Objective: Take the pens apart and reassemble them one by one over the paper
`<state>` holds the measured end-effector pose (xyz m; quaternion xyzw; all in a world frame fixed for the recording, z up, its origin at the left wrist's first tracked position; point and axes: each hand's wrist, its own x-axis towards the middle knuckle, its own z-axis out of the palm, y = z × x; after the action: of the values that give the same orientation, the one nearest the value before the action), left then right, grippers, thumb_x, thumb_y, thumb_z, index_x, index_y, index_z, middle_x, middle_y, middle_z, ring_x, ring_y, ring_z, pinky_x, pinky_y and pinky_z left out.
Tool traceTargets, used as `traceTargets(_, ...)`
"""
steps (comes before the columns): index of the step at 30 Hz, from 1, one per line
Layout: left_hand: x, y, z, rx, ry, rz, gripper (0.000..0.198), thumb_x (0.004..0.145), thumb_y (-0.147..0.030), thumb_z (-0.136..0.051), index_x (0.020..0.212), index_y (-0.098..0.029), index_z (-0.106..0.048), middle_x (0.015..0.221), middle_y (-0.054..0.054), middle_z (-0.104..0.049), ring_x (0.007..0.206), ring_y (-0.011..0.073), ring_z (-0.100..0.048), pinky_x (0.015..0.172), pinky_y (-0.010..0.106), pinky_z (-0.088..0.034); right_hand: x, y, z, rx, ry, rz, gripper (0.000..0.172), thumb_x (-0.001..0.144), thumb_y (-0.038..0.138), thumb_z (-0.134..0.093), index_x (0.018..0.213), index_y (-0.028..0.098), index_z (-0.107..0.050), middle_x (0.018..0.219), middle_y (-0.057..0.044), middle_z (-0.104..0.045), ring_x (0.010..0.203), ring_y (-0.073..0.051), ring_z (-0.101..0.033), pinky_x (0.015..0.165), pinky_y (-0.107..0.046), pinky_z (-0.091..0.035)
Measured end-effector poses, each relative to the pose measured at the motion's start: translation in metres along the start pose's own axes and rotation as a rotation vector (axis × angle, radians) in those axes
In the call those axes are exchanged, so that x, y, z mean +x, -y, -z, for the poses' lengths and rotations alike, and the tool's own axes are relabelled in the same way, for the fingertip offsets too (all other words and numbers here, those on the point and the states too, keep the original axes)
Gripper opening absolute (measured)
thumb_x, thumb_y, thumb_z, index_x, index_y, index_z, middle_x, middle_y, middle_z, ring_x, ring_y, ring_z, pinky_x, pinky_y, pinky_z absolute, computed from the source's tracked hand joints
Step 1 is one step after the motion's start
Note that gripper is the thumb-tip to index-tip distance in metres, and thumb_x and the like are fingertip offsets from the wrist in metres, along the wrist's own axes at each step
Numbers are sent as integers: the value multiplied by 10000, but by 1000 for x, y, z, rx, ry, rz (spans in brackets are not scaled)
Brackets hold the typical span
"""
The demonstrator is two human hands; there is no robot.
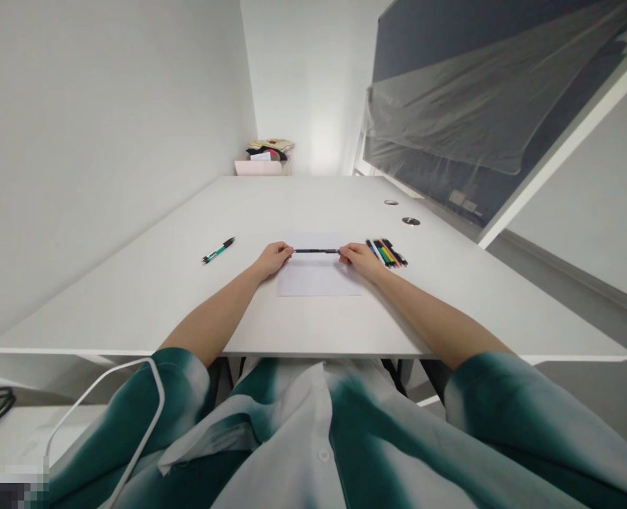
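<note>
A thin black pen (316,251) is held level between both hands, just above a white sheet of paper (317,277) on the white table (148,283). My left hand (274,257) pinches the pen's left end with its fingers closed. My right hand (360,259) grips the right end the same way. Right of my right hand lie several pens (387,252) in a tight cluster, with black, green, yellow and blue ones among them. A green and black pen (218,250) lies alone on the table to the left.
Two round cable holes (411,221) sit in the table at the right rear. A pink box with clutter (264,165) stands beyond the far end. A plastic-covered dark panel (477,120) leans along the right side. A white cable (133,396) crosses my lap.
</note>
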<state>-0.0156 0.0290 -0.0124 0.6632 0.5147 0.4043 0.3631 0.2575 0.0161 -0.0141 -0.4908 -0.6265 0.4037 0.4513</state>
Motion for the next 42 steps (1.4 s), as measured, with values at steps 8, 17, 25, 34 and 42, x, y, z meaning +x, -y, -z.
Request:
traceTargets(8, 1, 3, -1, 5, -2, -20, 251, 826, -376, -563, 687, -168, -591, 572, -20, -520, 563, 122, -440, 583, 265, -353, 0, 1, -1, 37, 13, -5, 376, 745, 528, -697, 629, 178, -625, 630, -51, -663, 609, -139, -550, 654, -279, -461)
traceTargets(17, 0, 0, -1, -1, 5, -11, 258, 827, -377, -562, 671, -171, -573, 573, -20, -519, 560, 119, -431, 576, 261, -344, 0, 1, -1, 55, 20, -1, 361, 742, 513, -710, 638, 176, -631, 631, -50, -666, 612, -140, -558, 649, -280, -463)
traceTargets(25, -1, -2, -1, -7, 10, -4, 294, 811, -431, -569, 657, -181, -563, 570, -16, -515, 566, 125, -430, 578, 265, -345, 1, 0, -2, 60, 20, 0, 369, 753, 521, -702, 643, 176, -630, 632, -56, -669, 597, -138, -554, 615, -272, -450)
traceTargets(34, -4, -6, -1, -12, 12, -10, 288, 827, -401, -564, 647, -177, -566, 579, -11, -526, 565, 121, -432, 592, 270, -352, 2, -1, -2, 65, 11, -7, 378, 752, 529, -695, 631, 178, -624, 618, -53, -664, 594, -136, -554, 622, -271, -450)
traceTargets(42, -2, -3, -2, -5, 8, -11, 321, 813, -456, -574, 651, -179, -560, 584, -7, -527, 565, 124, -436, 573, 267, -342, 2, -2, -2, 66, 17, -8, 405, 759, 554, -689, 639, 174, -616, 617, -52, -660, 597, -139, -557, 625, -274, -458)
